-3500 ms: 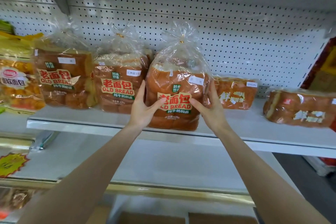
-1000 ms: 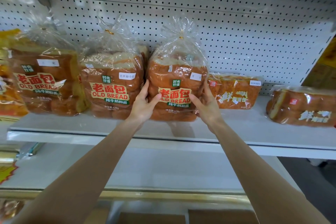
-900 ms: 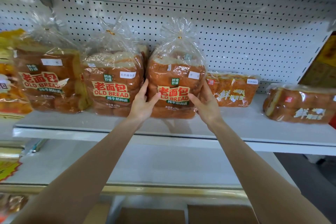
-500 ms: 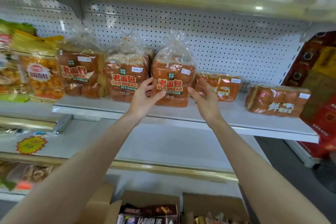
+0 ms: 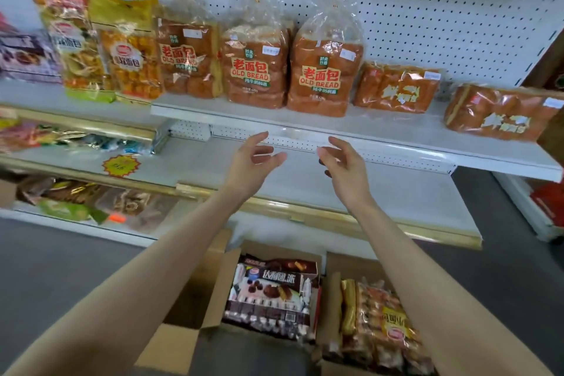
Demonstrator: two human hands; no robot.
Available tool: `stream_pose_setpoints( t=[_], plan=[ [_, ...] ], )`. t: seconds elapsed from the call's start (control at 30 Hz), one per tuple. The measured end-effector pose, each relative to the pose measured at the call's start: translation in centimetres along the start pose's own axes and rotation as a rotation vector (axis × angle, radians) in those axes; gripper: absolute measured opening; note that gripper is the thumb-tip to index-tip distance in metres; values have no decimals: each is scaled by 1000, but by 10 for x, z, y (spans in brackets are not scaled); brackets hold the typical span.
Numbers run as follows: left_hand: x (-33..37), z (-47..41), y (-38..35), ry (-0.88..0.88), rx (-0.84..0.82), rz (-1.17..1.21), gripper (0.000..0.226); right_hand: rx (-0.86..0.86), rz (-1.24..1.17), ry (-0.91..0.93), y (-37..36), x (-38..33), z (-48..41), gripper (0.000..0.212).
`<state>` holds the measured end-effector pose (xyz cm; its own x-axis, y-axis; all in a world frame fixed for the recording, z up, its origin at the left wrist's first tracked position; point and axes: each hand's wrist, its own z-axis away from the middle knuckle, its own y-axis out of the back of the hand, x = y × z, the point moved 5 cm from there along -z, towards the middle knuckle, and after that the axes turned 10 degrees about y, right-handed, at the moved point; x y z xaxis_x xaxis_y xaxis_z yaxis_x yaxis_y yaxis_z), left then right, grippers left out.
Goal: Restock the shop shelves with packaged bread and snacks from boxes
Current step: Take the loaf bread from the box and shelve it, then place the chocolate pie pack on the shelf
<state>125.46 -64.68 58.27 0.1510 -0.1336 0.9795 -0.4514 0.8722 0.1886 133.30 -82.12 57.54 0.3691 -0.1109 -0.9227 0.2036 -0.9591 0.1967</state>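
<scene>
Your left hand (image 5: 253, 166) and right hand (image 5: 343, 169) are hovering side by side at the centre of the frame. Both have fingers loosely spread and are holding nothing, just in front of the upper shelf's front edge (image 5: 366, 139).

What you are going for next, I judge, is lying below them. The chocolate pie pack (image 5: 271, 296) is sitting on top in the left box (image 5: 195, 293) at lower centre, its long axis running across the frame. It is lying almost straight under your left hand, so that hand is the nearer one. The bread packs (image 5: 381, 317) in the right box (image 5: 332, 305) are standing on end, long axis running up the frame, partly under your right forearm.

The flaps are folding outward, so the way down is looking open; the upright cardboard wall between the two boxes is the edge to be minding.

Further out, the Old Bread bags (image 5: 256, 70) are standing upright and close together on the upper shelf. To their right, two flat loaves (image 5: 396, 88) are lying apart, leaving room between them. The lower shelf (image 5: 396, 192) is offering a wide stretch behind your hands.
</scene>
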Motion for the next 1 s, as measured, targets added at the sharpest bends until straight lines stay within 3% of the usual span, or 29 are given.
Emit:
stream_pose_setpoints(
  t=[0.6,1.0],
  plan=[
    [-267,-90,-21,464,-227,-208,63,-51,93,-537,-90,260,63,48],
    [-485,-99,-62,800,-179,-212,48,-67,155,-825,-99,462,141,49]
  ],
)
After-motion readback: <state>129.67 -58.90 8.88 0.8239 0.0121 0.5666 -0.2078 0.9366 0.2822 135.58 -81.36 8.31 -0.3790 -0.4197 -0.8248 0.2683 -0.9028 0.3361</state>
